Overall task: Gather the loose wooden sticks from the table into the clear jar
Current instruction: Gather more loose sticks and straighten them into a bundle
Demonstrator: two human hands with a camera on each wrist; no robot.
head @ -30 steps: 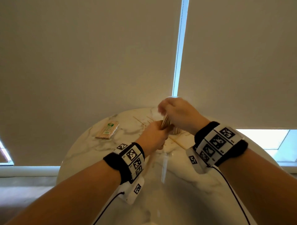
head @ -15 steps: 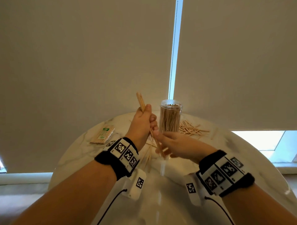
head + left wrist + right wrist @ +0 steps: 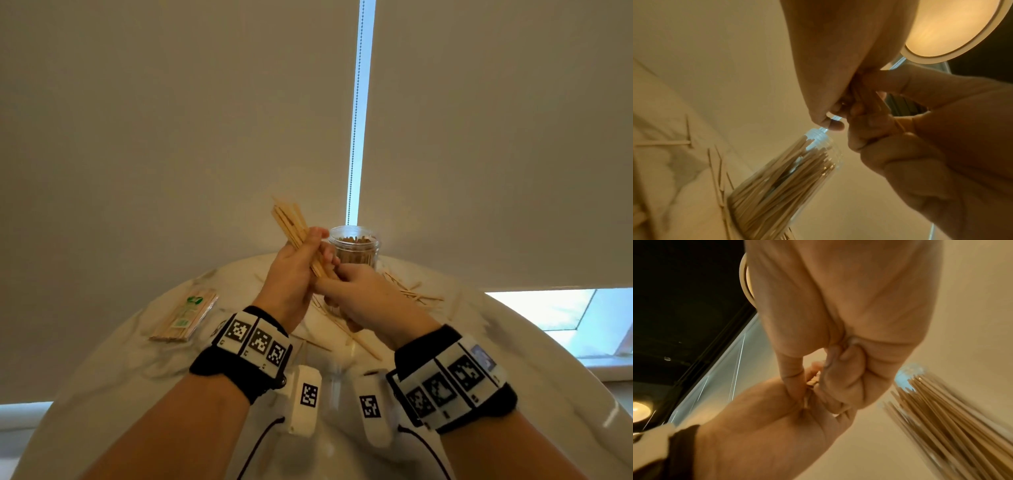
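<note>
1. A wrapped pack of sticks (image 3: 185, 318) lies on the left part of the round marble table (image 3: 113, 359), well apart from both hands.
2. The left hand (image 3: 291, 270) is raised above the table, its fingers curled round a bundle of wooden sticks (image 3: 291, 221); the bundle tilts up and to the left, its long end sticking out above the fist.
3. The right hand (image 3: 363, 298) meets the left just below it, thumb and fingers pinched on the lower end of the same bundle.
4. The clear jar (image 3: 356, 250) stands upright just beyond the hands, lid off, packed with sticks.
5. Loose sticks (image 3: 414, 294) lie scattered on the table to the right of the jar, and a few more lie under the hands.
6. Pale roller blinds hang behind the table, with a bright slit of daylight between them.
</note>
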